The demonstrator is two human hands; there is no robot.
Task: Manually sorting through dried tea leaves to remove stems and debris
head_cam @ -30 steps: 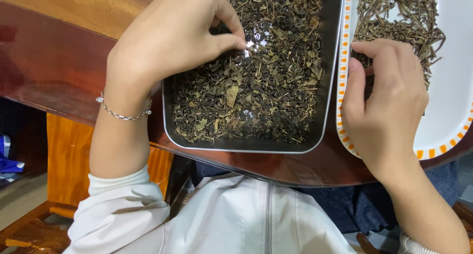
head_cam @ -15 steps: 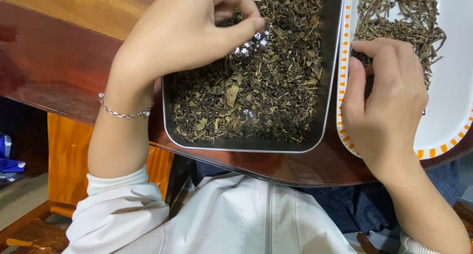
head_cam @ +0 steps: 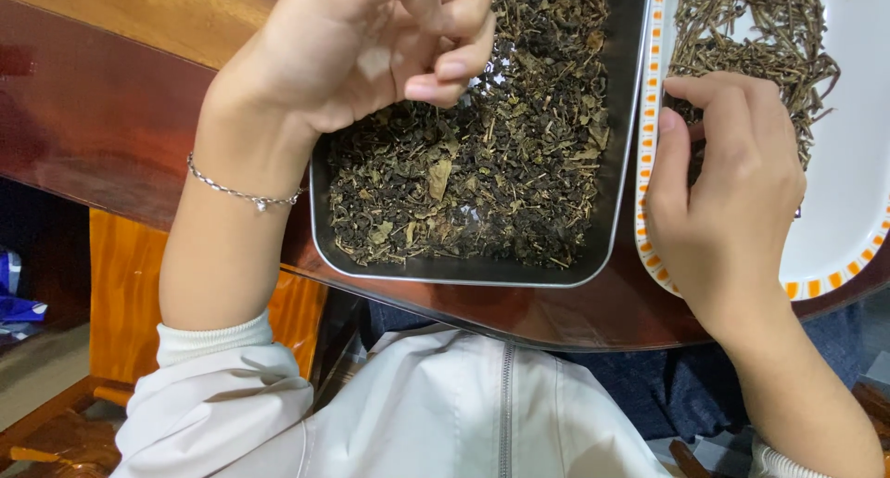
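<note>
Left hand [head_cam: 371, 47] raised at upper centre over the one metal tray [head_cam: 473, 272] of dried leaves [head_cam: 482, 163], fingertips pinched together, anything held too small to tell. Right hand [head_cam: 723, 195] curled, fingertips closed into the sorted stems [head_cam: 756, 38] on the one white plate [head_cam: 853, 209] at right. Both on one wooden surface [head_cam: 111, 116].

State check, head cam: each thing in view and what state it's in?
Left hand: raised over the tray, thumb and fingertips pinched together.
Right hand: curled, resting on the plate's edge, fingers at the twigs.
Metal tray: flat on the table, filled with dark dried leaves.
White plate: orange-dashed rim, holds a pile of dried twigs, partly bare.
Bracelet: on the left wrist.
Wooden table: glossy.
</note>
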